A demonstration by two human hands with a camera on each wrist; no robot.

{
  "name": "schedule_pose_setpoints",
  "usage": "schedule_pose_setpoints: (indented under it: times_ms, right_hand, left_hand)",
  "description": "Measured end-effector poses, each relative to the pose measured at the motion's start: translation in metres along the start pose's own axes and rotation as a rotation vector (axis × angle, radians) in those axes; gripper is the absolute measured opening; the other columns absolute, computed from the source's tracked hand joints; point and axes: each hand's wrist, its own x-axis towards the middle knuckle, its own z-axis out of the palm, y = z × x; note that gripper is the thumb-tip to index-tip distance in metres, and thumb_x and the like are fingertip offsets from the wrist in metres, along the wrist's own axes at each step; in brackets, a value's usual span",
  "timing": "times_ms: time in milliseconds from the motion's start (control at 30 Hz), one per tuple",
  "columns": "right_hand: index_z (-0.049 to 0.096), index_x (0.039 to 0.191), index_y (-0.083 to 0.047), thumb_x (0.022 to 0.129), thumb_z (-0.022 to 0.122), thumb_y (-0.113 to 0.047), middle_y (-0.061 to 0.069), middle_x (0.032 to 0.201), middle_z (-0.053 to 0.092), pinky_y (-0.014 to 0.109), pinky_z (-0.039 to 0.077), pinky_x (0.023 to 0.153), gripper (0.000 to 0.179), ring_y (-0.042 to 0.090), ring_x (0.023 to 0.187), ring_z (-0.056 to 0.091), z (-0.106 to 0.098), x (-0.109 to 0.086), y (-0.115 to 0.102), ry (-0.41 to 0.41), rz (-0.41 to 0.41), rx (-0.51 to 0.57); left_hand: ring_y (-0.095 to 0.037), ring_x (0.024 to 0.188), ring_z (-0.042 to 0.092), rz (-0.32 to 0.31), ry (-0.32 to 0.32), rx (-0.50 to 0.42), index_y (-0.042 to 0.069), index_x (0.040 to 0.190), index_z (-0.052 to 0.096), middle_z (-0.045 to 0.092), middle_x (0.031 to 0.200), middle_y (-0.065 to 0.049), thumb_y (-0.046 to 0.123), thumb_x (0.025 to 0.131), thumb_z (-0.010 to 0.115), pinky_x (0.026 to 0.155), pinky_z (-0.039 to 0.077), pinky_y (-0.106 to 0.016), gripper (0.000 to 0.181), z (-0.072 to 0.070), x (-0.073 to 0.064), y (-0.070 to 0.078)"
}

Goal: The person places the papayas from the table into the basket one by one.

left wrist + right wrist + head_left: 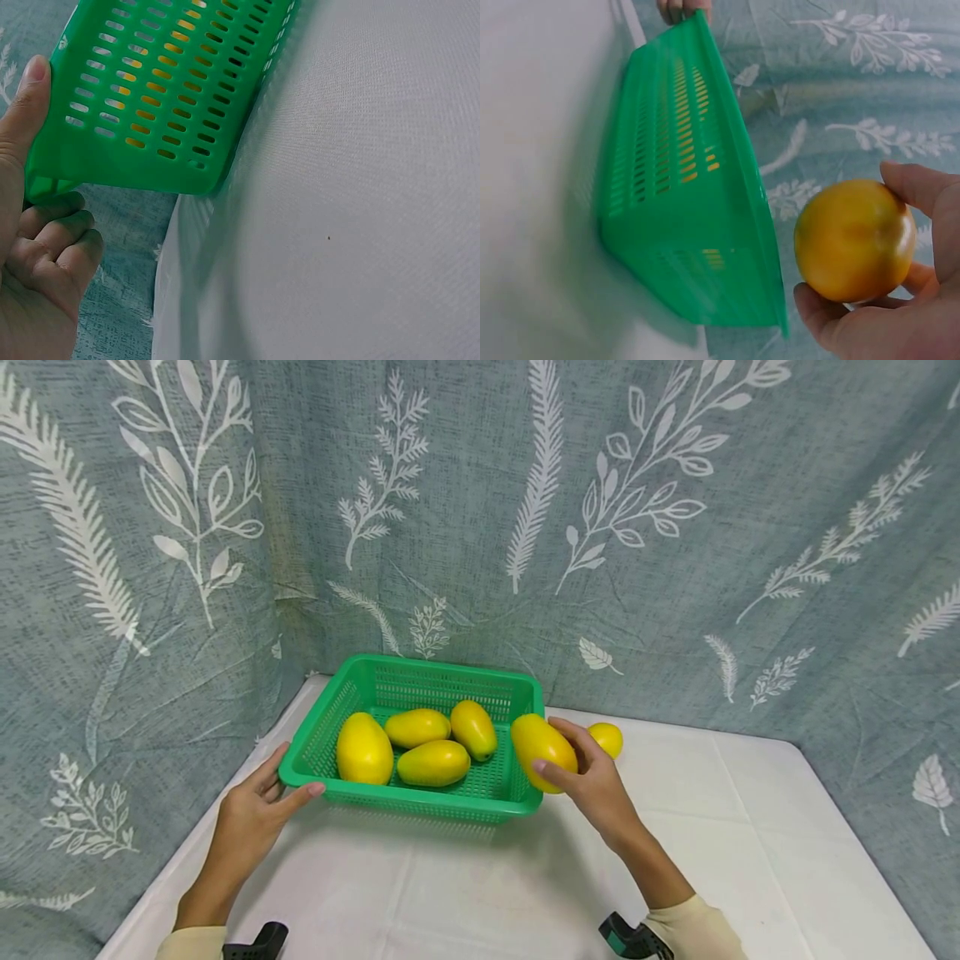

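A green plastic basket (487,807) with slotted walls stands on the white cloth. Several yellow mangoes (433,763) lie in it, mostly toward its left and middle. At the basket's left front corner my left hand (247,818) grips the rim, its thumb over the edge and its fingers on the outer side. My right hand (596,785) holds another mango (542,752) between thumb and fingers at the basket's right end. In the right wrist view that mango (853,241) is level with the rim and just outside it, apart from the basket.
One more mango (609,739) lies on the cloth behind my right hand, partly hidden by it. White cloth (720,827) covers the table. Blue-grey curtains (465,527) with white leaf prints hang behind the table and at both sides.
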Motion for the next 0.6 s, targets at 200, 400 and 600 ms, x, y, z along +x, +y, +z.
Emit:
schedule_pose_setpoints:
  times_ms: [200,400,600]
  right_hand:
    - [0.042,0.162,-0.022,0.100,0.076,-0.028,0.011,0.160,0.049,0.049,0.050,0.114,0.071,0.033,0.140,0.054,0.0082,0.0037,-0.0051,-0.029,-0.024,0.031]
    - [0.040,0.163,-0.023,0.100,0.076,-0.029,0.013,0.165,0.044,0.054,0.041,0.121,0.073,0.033,0.152,0.044,0.0081,0.0026,-0.0050,-0.035,-0.050,0.030]
    - [0.040,0.163,-0.020,0.100,0.077,-0.029,0.013,0.165,0.044,0.054,0.045,0.118,0.073,0.034,0.152,0.045,0.0039,0.0008,-0.0007,-0.014,-0.035,0.012]
  left_hand:
    - [-0.047,0.142,0.043,0.006,0.004,0.004,0.001,0.166,0.029,0.039,0.161,-0.032,0.025,0.098,0.080,0.087,0.048,-0.003,0.088,0.0007,-0.0009,0.0014]
    - [-0.047,0.142,0.043,0.003,0.003,0.016,0.001,0.166,0.029,0.041,0.160,-0.030,0.027,0.099,0.080,0.086,0.048,-0.003,0.087,0.0005,-0.0011,0.0028]
    - [-0.046,0.142,0.043,0.007,-0.001,0.011,0.002,0.166,0.029,0.040,0.161,-0.031,0.025,0.099,0.080,0.087,0.048,-0.002,0.088,-0.0001,-0.0012,0.0017]
